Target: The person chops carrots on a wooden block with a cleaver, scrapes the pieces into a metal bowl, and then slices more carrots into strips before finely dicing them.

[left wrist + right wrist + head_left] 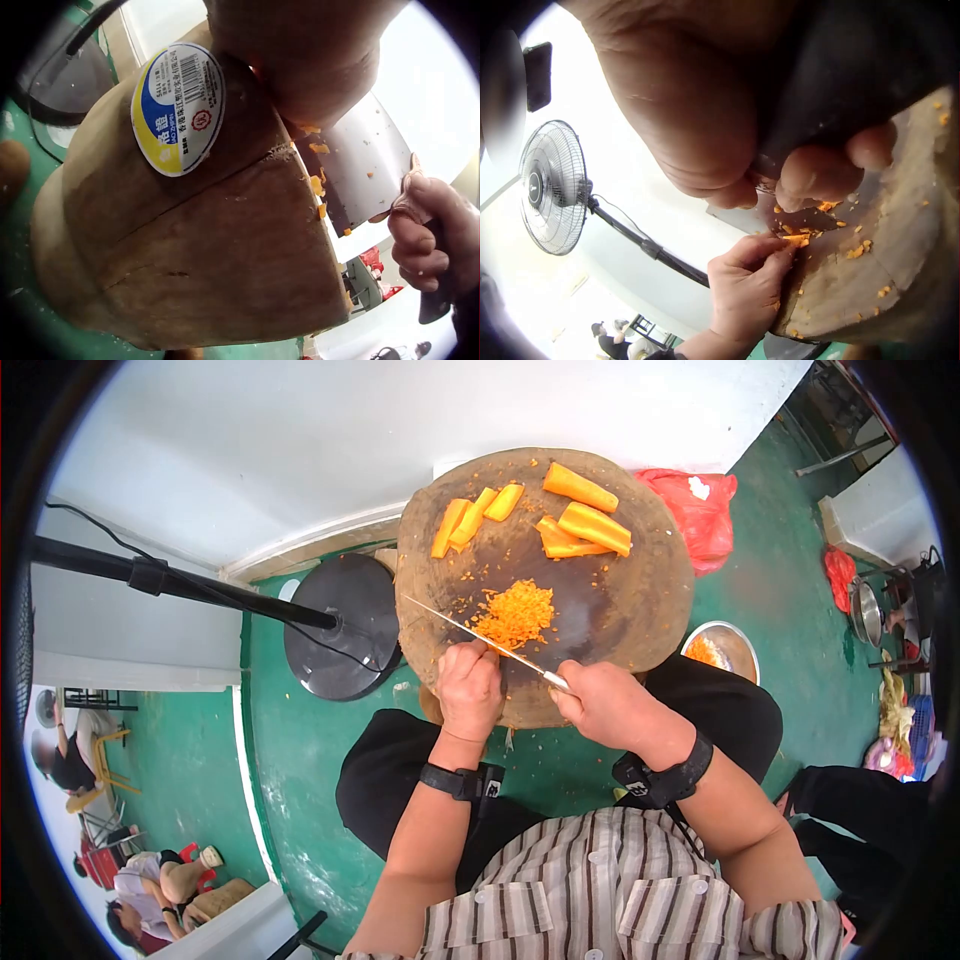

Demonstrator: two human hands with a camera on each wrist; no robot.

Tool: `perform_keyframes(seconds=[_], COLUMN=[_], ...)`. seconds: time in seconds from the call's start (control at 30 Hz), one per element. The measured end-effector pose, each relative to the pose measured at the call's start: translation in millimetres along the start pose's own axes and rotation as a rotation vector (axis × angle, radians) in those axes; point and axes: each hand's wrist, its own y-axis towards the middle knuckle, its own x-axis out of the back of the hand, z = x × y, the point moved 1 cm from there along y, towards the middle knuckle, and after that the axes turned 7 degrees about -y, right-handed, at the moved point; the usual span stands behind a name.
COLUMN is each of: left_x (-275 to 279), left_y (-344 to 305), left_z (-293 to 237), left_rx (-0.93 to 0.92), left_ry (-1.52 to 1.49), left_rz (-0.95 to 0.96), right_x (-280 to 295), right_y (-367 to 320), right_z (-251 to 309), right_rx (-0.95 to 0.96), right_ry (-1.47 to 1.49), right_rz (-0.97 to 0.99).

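My right hand (615, 702) grips the dark handle of a cleaver (358, 171), whose blade stands nearly on edge over a round wooden chopping block (640, 600). Just on the near side of the blade, the curled fingers of my left hand (468, 688) pinch a small piece of carrot (798, 240) at the block's front edge. Beyond the blade lies a heap of finely chopped carrot (518, 612). Thick carrot chunks (580, 488) lie at the back right of the block, thinner carrot pieces (460, 528) at the back left. Orange crumbs stick to the blade.
Right of the block, a metal bowl (740, 650) with chopped carrot stands on the green floor, near a red plastic bag (700, 530). A fan's black base (340, 625) and pole (100, 560) are at the left. A white wall rises behind. People sit farther left.
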Motion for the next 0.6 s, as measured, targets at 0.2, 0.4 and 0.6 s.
perform_keyframes(seconds=[0.2, 0.4, 0.6], left_x=[0.9, 0.1, 1.3], left_y=[-1.7, 2.0, -1.4], left_z=[-0.7, 0.5, -1.8], left_rx=[0.025, 0.001, 0.039], left_ry=[0.0, -0.013, -0.02], left_rz=[0.015, -0.008, 0.022], right_x=[-9.1, -4.5, -9.2], right_y=[18.4, 15.1, 11.7], right_z=[1.1, -3.8, 0.5], right_rx=[-0.011, -0.014, -0.048], right_ry=[-0.037, 0.011, 0.013], right_rz=[0.026, -0.007, 0.04])
